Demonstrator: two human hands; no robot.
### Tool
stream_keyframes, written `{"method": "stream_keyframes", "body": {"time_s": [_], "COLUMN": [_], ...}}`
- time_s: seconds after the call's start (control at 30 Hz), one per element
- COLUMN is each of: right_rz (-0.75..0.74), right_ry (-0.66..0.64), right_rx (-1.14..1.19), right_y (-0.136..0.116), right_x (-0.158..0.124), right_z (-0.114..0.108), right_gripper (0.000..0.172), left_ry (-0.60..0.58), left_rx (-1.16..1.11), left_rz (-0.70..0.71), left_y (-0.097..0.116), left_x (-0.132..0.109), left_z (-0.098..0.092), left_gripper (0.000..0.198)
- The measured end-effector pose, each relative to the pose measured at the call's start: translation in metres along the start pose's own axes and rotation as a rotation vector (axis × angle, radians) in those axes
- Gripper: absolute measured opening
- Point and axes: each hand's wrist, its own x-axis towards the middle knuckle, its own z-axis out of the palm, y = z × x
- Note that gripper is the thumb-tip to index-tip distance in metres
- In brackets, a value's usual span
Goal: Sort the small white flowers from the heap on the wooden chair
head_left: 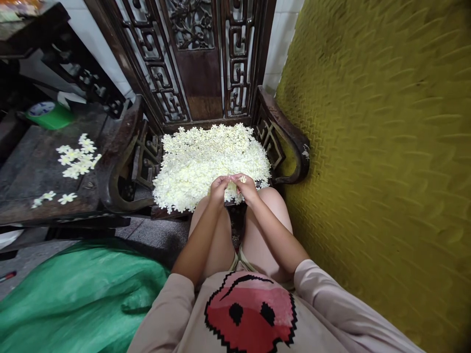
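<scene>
My left hand and my right hand meet fingertip to fingertip above the front of a chair seat. Both are closed in a pinch. A small white flower shows at the curled fingers of my right hand. Whatever lies between the touching fingertips is too small to make out. Just beyond and below my hands spreads a thick heap of white flowers with pale yellow centres, covering most of the seat. The heap reaches close to my knees.
The dark carved wooden chair has a curved left armrest and right armrest. On the wooden table at left lie several loose flowers and a green tape roll. Green fabric bulges lower left; a yellow textured sheet stands at right.
</scene>
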Motion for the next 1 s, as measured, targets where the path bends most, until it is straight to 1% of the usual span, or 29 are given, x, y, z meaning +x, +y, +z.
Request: {"method": "stream_keyframes", "body": {"time_s": [0.1,0.27,0.33,0.4,0.5,0.67,0.7,0.77,0.83,0.9,0.93,1.0], "right_rz": [-0.006,0.024,0.044,0.085,0.152,0.233,0.250,0.267,0.269,0.269,0.270,0.278], "right_ry": [0.029,0.075,0.104,0.169,0.260,0.234,0.226,0.216,0.207,0.202,0.196,0.170], "right_rx": [-0.010,-0.009,0.025,0.085,0.184,0.252,0.258,0.257,0.245,0.237,0.238,0.251], "right_y": [-0.002,-0.003,-0.001,0.000,0.001,0.001,0.002,0.002,0.003,0.003,0.003,0.003], "right_x": [-0.001,-0.003,-0.001,0.003,0.009,0.013,0.012,0.012,0.012,0.012,0.012,0.012], "right_z": [0.002,0.008,0.007,0.003,-0.006,-0.013,-0.013,-0.013,-0.013,-0.012,-0.011,-0.010], "right_gripper": [0.031,0.032,0.032,0.031,0.030,0.033,0.034,0.035,0.035,0.035,0.035,0.035], "left_ry": [-0.030,-0.038,-0.029,0.006,0.128,0.423,0.469,0.518,0.522,0.489,0.453,0.328], "left_rx": [0.009,0.014,0.002,-0.001,0.043,0.177,0.190,0.189,0.183,0.211,0.236,0.284], "left_rz": [-0.002,0.001,0.001,-0.006,0.034,0.300,0.330,0.344,0.335,0.323,0.313,0.275], "left_y": [-0.002,-0.004,-0.004,-0.003,0.001,0.010,0.011,0.012,0.011,0.008,0.007,0.004], "left_x": [0.002,0.003,0.004,0.005,0.010,0.021,0.024,0.029,0.031,0.028,0.025,0.017], "left_z": [-0.001,0.000,-0.001,-0.003,-0.009,-0.016,-0.017,-0.020,-0.021,-0.021,-0.019,-0.014], "left_gripper": [0.037,0.041,0.043,0.044,0.042,0.034,0.033,0.033,0.036,0.035,0.032,0.027]}}
